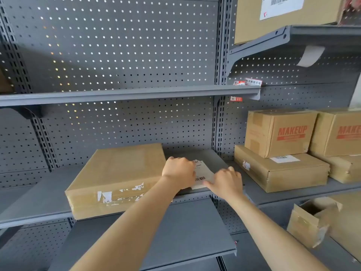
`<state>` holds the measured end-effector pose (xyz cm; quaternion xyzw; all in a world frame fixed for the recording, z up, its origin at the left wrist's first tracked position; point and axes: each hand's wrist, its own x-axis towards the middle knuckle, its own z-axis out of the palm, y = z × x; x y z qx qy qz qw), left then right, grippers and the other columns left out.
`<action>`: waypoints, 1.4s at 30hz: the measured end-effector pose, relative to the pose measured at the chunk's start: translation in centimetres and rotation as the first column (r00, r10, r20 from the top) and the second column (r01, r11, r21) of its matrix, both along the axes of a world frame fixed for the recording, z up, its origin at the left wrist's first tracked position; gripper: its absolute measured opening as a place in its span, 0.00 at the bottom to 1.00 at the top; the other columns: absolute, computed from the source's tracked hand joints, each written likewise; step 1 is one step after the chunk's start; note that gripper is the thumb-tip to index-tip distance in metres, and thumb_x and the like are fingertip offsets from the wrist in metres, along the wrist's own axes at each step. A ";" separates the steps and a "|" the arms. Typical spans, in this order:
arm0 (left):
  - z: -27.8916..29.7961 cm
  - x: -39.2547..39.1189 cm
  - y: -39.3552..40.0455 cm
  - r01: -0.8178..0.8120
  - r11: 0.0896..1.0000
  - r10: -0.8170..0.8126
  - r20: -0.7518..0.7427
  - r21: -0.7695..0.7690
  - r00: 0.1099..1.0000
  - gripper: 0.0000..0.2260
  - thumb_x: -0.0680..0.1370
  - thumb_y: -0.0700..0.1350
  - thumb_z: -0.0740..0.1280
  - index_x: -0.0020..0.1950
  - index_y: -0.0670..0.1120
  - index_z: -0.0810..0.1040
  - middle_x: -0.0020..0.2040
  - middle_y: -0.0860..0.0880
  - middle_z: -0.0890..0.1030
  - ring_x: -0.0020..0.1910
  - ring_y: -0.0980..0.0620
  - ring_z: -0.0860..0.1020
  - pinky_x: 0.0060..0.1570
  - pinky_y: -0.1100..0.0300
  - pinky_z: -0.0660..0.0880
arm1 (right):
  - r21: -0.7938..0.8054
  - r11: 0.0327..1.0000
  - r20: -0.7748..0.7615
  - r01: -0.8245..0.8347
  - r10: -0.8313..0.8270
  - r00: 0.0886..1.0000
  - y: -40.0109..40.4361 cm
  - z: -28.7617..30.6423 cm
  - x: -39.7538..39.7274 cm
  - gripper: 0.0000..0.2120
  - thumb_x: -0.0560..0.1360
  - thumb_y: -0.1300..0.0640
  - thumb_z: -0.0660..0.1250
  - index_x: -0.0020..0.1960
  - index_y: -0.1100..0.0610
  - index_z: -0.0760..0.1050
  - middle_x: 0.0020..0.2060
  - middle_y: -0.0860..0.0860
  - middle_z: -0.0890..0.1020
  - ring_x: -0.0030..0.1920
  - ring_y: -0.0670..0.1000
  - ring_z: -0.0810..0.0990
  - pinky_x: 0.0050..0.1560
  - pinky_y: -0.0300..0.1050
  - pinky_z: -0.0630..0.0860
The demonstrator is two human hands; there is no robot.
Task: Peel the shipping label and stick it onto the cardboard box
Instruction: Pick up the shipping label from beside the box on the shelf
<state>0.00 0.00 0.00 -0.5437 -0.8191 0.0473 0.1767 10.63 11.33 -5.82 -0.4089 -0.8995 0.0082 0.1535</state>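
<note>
A flat, wide cardboard box (119, 177) lies on the grey shelf (39, 200), with torn label scraps on its front face. Just right of it a white shipping label sheet (203, 172) with barcodes lies on the shelf. My left hand (178, 171) rests curled on the sheet's left edge, at the box's right corner. My right hand (226, 182) presses on the sheet's right and lower part, fingers bent. Whether either hand pinches the label or only holds it down, I cannot tell.
To the right, a flat carton (283, 173) carries a box printed MAKEUP (281, 132), with another such box (340, 132) beside it. A torn open carton (314, 222) sits lower right. A labelled box (283, 14) overhangs the upper shelf. Perforated grey panels (117, 45) form the back.
</note>
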 end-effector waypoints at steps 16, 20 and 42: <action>-0.5 -0.5 0.1 0.053 0.998 -0.055 -0.101 -0.028 0.993 0.15 0.81 0.50 0.55 0.60 0.46 0.77 0.54 0.44 0.82 0.51 0.42 0.80 0.50 0.54 0.68 | -0.016 0.995 -0.172 0.095 -0.096 0.980 0.5 -0.8 -1.2 0.17 0.71 0.38 0.67 0.39 0.52 0.84 0.36 0.48 0.84 0.55 0.53 0.73 0.50 0.48 0.66; -0.7 -0.8 0.3 0.061 0.998 -0.060 -0.065 0.012 0.996 0.17 0.81 0.55 0.55 0.60 0.47 0.76 0.53 0.45 0.82 0.50 0.43 0.80 0.49 0.53 0.69 | -0.013 0.996 -0.201 0.091 -0.091 0.975 0.7 -0.4 -0.7 0.12 0.73 0.42 0.67 0.44 0.48 0.85 0.40 0.47 0.85 0.54 0.52 0.73 0.48 0.47 0.65; 3.9 -2.0 -3.8 -0.227 0.811 -0.251 0.671 0.539 0.697 0.15 0.80 0.51 0.60 0.65 0.51 0.77 0.60 0.48 0.82 0.54 0.50 0.81 0.50 0.63 0.74 | 0.397 0.916 -0.486 -0.057 0.263 0.834 -4.8 6.5 -2.8 0.04 0.65 0.54 0.77 0.32 0.52 0.84 0.30 0.46 0.85 0.40 0.54 0.78 0.43 0.49 0.69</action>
